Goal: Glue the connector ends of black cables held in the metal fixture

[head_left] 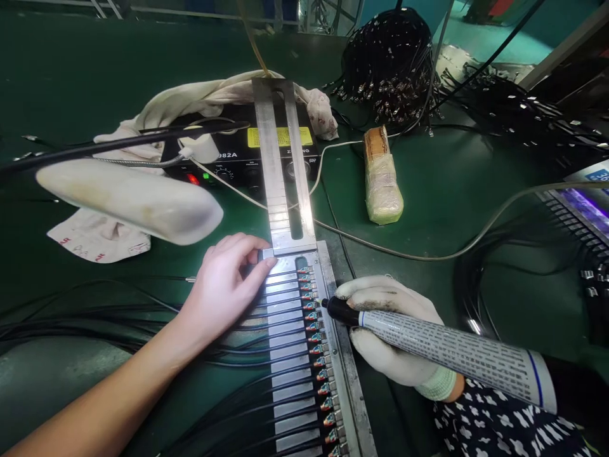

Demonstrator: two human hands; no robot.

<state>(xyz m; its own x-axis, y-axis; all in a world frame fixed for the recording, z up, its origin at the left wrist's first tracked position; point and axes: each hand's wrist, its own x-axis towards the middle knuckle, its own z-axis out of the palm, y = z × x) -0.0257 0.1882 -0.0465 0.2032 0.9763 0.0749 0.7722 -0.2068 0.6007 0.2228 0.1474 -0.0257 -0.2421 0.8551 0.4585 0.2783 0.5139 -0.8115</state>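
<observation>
A long metal jig (pixel 290 336) runs down the middle of the view. Dark cables (pixel 247 346) lie side by side across it, their small connectors with exposed coloured wires (pixel 316 349) lined up along its right side. My left hand (pixel 231 279), bare, pinches the jig's upper left corner between thumb and fingers. In a white glove, my right hand (pixel 394 330) grips a thick pen-shaped dispenser (pixel 442 346) with a grey printed label and black front end. Its narrow tip is at the connectors in the upper part of the row; whether it touches one I cannot tell.
Beyond the jig stands a black control box (pixel 238 158), under a slotted metal plate (pixel 278 158) and white cloth (pixel 200 98). A white oblong object (pixel 133 200) overhangs the left. A wrapped block (pixel 382 178), cable bundles (pixel 390 63) and a thin hose (pixel 409 255) are right.
</observation>
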